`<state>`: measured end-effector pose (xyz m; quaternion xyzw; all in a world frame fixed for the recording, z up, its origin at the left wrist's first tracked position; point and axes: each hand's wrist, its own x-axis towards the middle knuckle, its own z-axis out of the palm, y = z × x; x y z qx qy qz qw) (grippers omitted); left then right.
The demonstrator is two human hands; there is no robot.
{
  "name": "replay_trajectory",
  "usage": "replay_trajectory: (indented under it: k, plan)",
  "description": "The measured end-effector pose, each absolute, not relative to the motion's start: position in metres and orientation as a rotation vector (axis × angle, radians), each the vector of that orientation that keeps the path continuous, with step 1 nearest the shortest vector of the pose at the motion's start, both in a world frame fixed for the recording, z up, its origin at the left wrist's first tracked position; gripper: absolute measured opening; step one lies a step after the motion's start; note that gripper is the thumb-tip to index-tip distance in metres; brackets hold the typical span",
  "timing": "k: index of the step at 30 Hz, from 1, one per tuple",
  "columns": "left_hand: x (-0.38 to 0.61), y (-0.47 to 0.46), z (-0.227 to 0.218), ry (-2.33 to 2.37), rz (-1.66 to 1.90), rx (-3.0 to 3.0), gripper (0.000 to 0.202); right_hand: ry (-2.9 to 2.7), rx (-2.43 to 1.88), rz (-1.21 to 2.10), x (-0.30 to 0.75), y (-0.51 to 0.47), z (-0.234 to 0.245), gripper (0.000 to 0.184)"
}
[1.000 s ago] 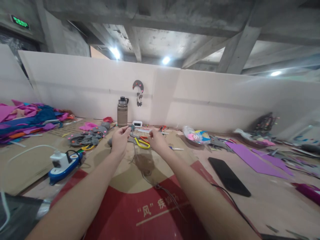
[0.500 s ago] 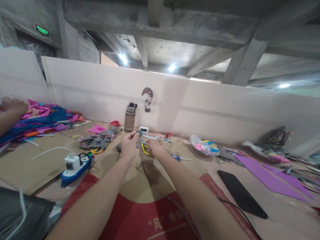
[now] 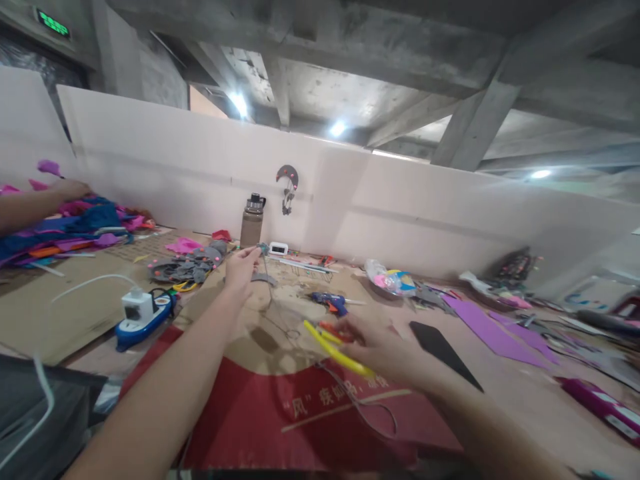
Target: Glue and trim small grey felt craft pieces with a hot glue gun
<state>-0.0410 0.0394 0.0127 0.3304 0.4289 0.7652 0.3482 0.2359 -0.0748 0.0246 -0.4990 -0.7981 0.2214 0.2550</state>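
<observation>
My left hand (image 3: 241,270) is closed in a pinch on a small grey-green piece (image 3: 263,249) above the back of the work board. From it a thin thread (image 3: 270,300) hangs to the board, past a grey curved strip (image 3: 263,277). My right hand (image 3: 367,343), blurred, is closed around what look like pliers with yellow and orange handles (image 3: 327,347), low over the front right of the board. Their jaws cannot be made out. Behind that hand lies a blue glue gun (image 3: 329,302). A loose thread (image 3: 373,413) curls over the red printed area.
A bottle (image 3: 251,220) stands by the back panel near a small white clock (image 3: 278,249). Left are grey cut-outs with pink dots (image 3: 193,265) and a blue power strip (image 3: 147,320). Right are a black phone (image 3: 445,355) and purple sheets (image 3: 495,330). Another person's hand (image 3: 73,190) is over coloured fabric.
My right hand has moved from beside my left toward the front right, carrying the yellow-and-orange pliers. My left hand still pinches the small piece. The other person's hand has moved right.
</observation>
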Motion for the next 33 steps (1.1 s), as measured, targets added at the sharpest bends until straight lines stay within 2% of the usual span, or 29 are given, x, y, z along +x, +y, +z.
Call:
replay_trajectory:
  k: [1, 3, 8, 12, 15, 19, 22, 26, 28, 30, 33]
  plan:
    - [-0.043, 0.039, 0.016, 1.092, 1.967, 0.860, 0.026, -2.238, -1.347, 0.809, 0.237, -0.090, 0.018, 0.019]
    - [-0.046, 0.036, 0.022, 1.053, 1.950, 0.874, 0.025, -2.252, -1.380, 0.986, 0.231, -0.115, 0.006, 0.021]
    - [-0.046, 0.031, 0.032, 1.008, 1.942, 0.926, 0.026, -2.241, -1.486, 0.695, 0.183, -0.129, -0.014, 0.021]
    - [-0.039, 0.029, 0.029, 1.024, 1.908, 0.995, 0.027, -2.433, -1.375, 0.237, 0.152, -0.112, -0.019, 0.028]
    - [-0.029, 0.026, 0.024, 0.987, 1.824, 1.120, 0.028, -2.453, -1.079, 0.253, 0.149, -0.093, -0.010, 0.019]
    - [-0.013, 0.019, 0.021, 0.928, 1.719, 1.240, 0.028, -1.949, -0.946, 0.260, 0.153, -0.056, 0.018, 0.017]
    - [-0.003, 0.013, 0.022, 0.942, 1.731, 1.317, 0.028, -1.636, -0.890, 0.455, 0.144, -0.026, 0.027, 0.025]
    - [0.005, 0.005, 0.025, 1.002, 1.768, 1.393, 0.026, -1.390, -0.678, 1.004, 0.121, 0.000, 0.012, 0.048]
    - [0.009, 0.001, 0.026, 1.032, 1.806, 1.373, 0.025, -1.294, -0.613, 1.172, 0.114, 0.003, 0.003, 0.048]
    - [0.012, -0.001, 0.026, 1.082, 1.842, 1.345, 0.024, -1.268, -0.624, 1.190, 0.116, 0.003, -0.001, 0.042]
    - [0.015, 0.000, 0.023, 1.111, 1.823, 1.386, 0.022, -1.357, -0.739, 0.961, 0.129, -0.002, 0.001, 0.029]
